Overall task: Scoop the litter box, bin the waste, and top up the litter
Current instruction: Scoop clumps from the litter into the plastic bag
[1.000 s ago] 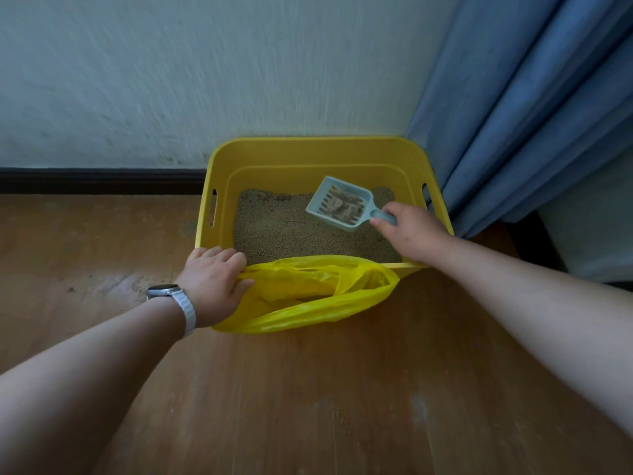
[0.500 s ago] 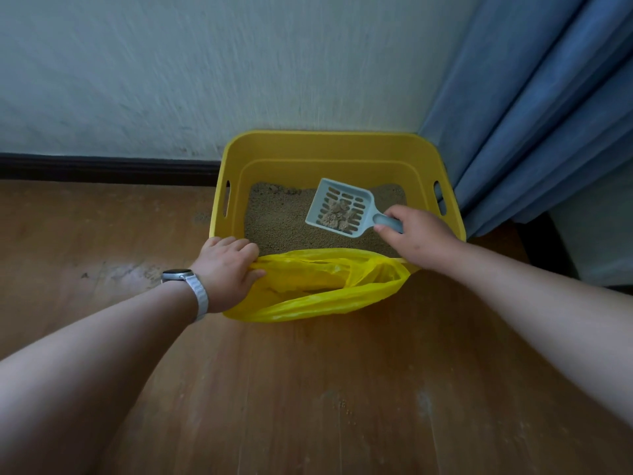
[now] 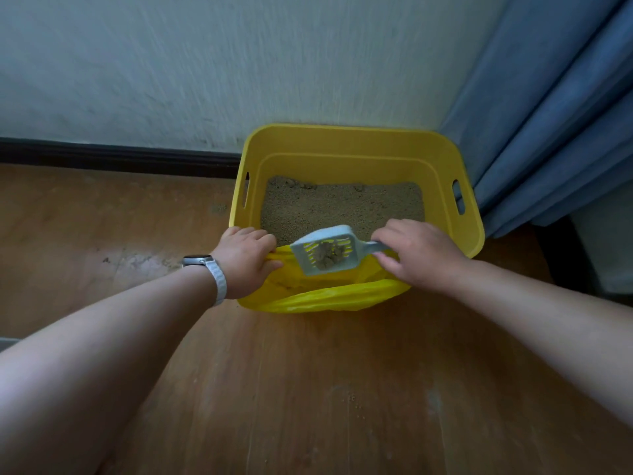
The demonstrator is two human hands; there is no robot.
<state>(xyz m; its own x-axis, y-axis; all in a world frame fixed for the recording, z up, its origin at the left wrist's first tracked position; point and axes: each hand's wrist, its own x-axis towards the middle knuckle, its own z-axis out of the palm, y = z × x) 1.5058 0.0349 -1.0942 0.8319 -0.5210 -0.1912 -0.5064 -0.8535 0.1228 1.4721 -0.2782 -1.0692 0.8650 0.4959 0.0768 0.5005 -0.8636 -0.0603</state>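
Observation:
A yellow litter box (image 3: 356,142) stands on the floor against the wall, holding tan litter (image 3: 339,205). A yellow plastic bag (image 3: 329,298) lies against its near side, mouth up. My left hand (image 3: 245,260), with a watch on the wrist, grips the bag's left edge and holds it open. My right hand (image 3: 416,253) grips the handle of a pale blue slotted scoop (image 3: 325,252). The scoop hangs over the bag's mouth with a clump of waste (image 3: 329,257) on it.
A blue curtain (image 3: 555,114) hangs just right of the box. The white wall (image 3: 205,63) and a dark skirting board (image 3: 113,159) run behind. The wooden floor (image 3: 308,389) has a few scattered litter grains near me and a scuffed patch at the left.
My right hand has carried the loaded scoop from over the litter toward me until it is over the bag's mouth. My left hand has kept its hold on the bag.

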